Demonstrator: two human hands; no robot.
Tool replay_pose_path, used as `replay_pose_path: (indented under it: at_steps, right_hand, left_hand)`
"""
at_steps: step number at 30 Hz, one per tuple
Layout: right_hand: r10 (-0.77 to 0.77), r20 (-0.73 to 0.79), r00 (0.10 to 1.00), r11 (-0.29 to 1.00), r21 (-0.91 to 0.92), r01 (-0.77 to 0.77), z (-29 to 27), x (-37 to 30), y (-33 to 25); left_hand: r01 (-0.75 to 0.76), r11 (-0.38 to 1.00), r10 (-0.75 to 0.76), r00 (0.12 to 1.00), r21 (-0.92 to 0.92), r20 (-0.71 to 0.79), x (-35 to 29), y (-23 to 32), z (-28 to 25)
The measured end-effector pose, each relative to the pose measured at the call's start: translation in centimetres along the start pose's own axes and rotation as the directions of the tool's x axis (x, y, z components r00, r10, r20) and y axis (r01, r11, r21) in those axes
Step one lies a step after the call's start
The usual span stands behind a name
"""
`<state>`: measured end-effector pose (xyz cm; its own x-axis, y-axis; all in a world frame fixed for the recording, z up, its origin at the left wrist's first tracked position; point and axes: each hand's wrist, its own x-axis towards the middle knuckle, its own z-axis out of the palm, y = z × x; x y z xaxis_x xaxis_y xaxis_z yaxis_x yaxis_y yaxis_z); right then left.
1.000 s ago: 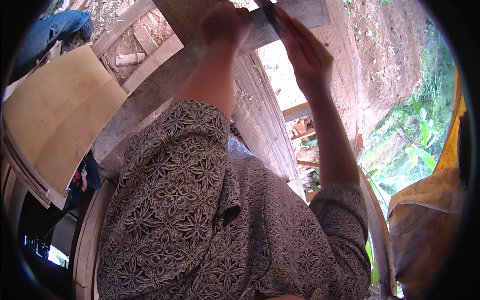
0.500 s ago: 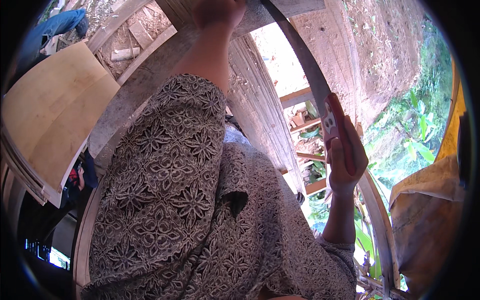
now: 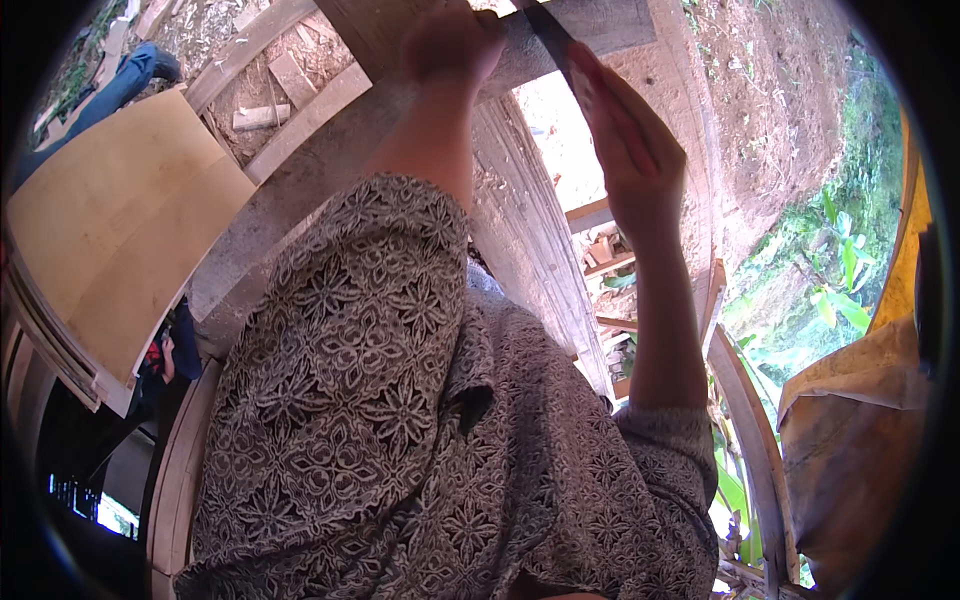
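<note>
My right hand is wrapped round the red handle of a handsaw. Its dark blade points up and away to the upper left and crosses a grey wooden board at the top of the view. My left hand is closed over that board, left of the blade. It is slightly blurred, and part of its fingers is hidden. The blade's far end runs out of the picture, so I cannot tell how deep it sits in the wood.
Long rough planks run beneath my arms. A pale plywood sheet lies at left, near another person's jeans-clad leg. Wood offcuts litter the ground. At right are an earth bank, green plants and a brown tarp.
My right hand has pushed the handsaw forward, up and to the left, so more of the blade has passed beyond the board. My left hand has shifted slightly right in the view.
</note>
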<state>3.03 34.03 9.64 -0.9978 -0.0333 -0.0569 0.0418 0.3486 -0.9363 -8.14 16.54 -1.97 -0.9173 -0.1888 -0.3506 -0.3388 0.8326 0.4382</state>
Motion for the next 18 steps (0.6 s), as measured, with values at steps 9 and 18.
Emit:
replay_pose_path:
  at_steps: [9,18]
  right_hand:
    - [0.31,-0.004,0.951,0.928,-0.216,-0.304,-6.9,-10.6,-10.7]
    - [0.14,-0.005,0.99,0.972,0.193,-0.136,2.7,8.6,-0.4]
  left_hand:
    - [-0.029,0.998,0.04,0.978,0.055,-0.204,1.6,-1.5,1.7]
    - [-0.101,0.987,0.117,0.986,0.127,-0.122,0.4,0.7,0.7]
